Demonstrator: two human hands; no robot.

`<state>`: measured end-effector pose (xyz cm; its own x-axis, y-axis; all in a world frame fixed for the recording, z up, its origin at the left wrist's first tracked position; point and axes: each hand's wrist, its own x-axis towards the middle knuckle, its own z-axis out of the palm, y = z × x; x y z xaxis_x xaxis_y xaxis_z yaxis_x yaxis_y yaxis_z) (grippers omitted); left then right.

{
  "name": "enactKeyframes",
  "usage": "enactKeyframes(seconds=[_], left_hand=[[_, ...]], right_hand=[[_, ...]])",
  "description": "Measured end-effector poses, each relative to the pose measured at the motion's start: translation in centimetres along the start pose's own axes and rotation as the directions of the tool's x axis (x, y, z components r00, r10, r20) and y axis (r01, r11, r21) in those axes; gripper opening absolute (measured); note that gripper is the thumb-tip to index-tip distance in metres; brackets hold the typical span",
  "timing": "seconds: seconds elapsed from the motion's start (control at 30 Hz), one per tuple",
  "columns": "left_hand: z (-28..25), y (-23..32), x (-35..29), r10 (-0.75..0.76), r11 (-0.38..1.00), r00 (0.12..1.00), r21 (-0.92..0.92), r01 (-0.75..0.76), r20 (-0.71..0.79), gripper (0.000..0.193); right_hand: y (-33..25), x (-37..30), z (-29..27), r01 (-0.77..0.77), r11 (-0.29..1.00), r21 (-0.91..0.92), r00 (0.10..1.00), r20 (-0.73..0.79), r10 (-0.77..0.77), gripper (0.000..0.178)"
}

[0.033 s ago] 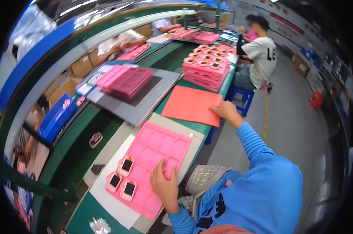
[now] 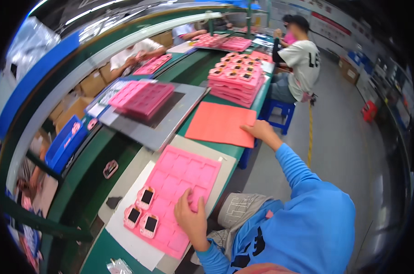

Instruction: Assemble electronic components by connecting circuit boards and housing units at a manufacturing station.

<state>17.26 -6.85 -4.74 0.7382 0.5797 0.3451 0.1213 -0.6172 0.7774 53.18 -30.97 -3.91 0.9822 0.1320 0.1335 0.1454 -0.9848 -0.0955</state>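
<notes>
On the bench in front of me lies a pink moulded tray [image 2: 189, 171] with rows of shallow pockets. Three small pink devices with black screens, perhaps toy cameras, sit at its lower left; one is the upper device [image 2: 145, 197]. My left hand [image 2: 192, 218] rests over the tray's near right side, thumb and fingers apart, holding nothing. Beyond the tray lies a flat orange-red sheet [image 2: 216, 124], foam-like. At its right edge my right hand [image 2: 264, 134] grips it between thumb and fingers; the underside of the grip is hidden.
Stacked pink trays with devices [image 2: 236, 77] stand beyond the sheet. Left of it, more pink trays [image 2: 143, 98] sit on a grey metal plate [image 2: 188, 102]. A loose pink frame [image 2: 110, 169] and a blue bin [image 2: 65, 146] lie farther left. A co-worker [image 2: 300, 64] sits ahead.
The whole view has shifted slightly, moving the bench and trays a little left in the picture. Both hands keep the same places on the tray and the sheet.
</notes>
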Motion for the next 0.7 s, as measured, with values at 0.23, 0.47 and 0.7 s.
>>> enactKeyframes(seconds=[0.23,0.47,0.7], left_hand=[[0.0,0.9,-0.5,-0.057,0.997,0.998,-0.052,0.056,-0.021,0.041],[0.0,0.6,-0.3,-0.081,0.992,0.996,-0.105,0.076,-0.044,0.037],[-0.1,1.0,-0.5,-0.083,0.995,0.995,-0.066,0.079,-0.060,0.034]], right_hand=[[2.3,-4.9,-2.0,0.106,0.660,0.744,0.989,-0.148,0.008,0.025],[5.9,6.3,-10.3,0.536,0.164,0.828,0.796,-0.561,0.227,0.017],[8.6,23.7,-12.8,0.352,0.455,0.818,0.812,-0.509,0.286,0.034]])
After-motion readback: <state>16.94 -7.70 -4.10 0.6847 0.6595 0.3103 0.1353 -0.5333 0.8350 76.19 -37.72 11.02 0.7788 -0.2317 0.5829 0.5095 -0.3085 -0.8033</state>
